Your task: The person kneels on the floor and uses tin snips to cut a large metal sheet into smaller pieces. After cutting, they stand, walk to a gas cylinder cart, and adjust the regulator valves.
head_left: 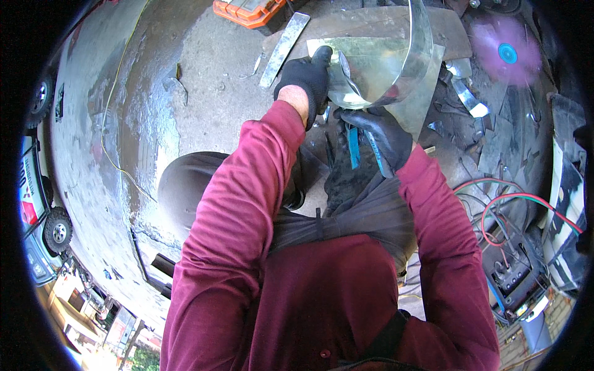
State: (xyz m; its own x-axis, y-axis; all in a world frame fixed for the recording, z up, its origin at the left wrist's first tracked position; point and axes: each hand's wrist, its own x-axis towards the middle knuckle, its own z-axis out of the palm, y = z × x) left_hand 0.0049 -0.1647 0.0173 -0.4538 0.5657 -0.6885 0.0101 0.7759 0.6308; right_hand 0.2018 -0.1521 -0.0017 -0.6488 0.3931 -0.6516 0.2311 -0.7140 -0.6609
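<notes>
A thin, shiny piece of sheet metal (371, 68) curls upward in front of me, its long bent strip rising toward the top edge. My left hand (307, 77), in a black glove, grips its left side with the thumb laid along the metal. Below the sheet's near edge, my gloved right hand (387, 131) is closed round cutting snips with blue handles (375, 153). The handles stand apart; the jaws reach the metal's lower edge, but their tips are partly hidden. A flat greenish sheet (427, 102) lies beneath the curl.
A flat metal strip (284, 49) lies left of the sheet, near an orange toolbox (250, 12). Metal offcuts (467, 96) litter the right. A purple fan (507, 54) is blurred at far right. Red and green hoses (526, 195) loop beside a dark machine (513, 278). A yellow cord (111, 93) crosses the wet floor.
</notes>
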